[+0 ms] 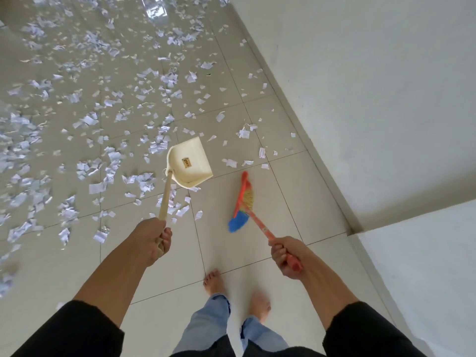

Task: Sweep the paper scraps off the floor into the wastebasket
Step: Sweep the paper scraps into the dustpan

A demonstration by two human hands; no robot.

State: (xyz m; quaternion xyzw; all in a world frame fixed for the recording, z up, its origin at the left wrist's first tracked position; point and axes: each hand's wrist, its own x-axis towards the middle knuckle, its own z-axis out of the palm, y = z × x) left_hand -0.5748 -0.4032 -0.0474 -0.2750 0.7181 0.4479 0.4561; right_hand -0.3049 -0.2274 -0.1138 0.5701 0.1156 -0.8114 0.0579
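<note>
Scrap-strewn floor (231, 253), wall (360, 99) alongside

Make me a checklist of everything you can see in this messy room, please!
Surface: glossy beige tiled floor, bare near the feet.
Job's things: white paper scraps scattered thickly ahead and to the left; cream dustpan on a long handle, no scraps visible in it; broom with orange handle and multicoloured bristles. No wastebasket seen.
Clutter: nothing seen besides the scraps.
Hands: left hand grips the dustpan handle; right hand grips the broom handle.
Cables: a thin dark line at the top edge, too small to tell.
Surroundings: white wall with a grey skirting on the right; bare feet and light jeans below.
</note>
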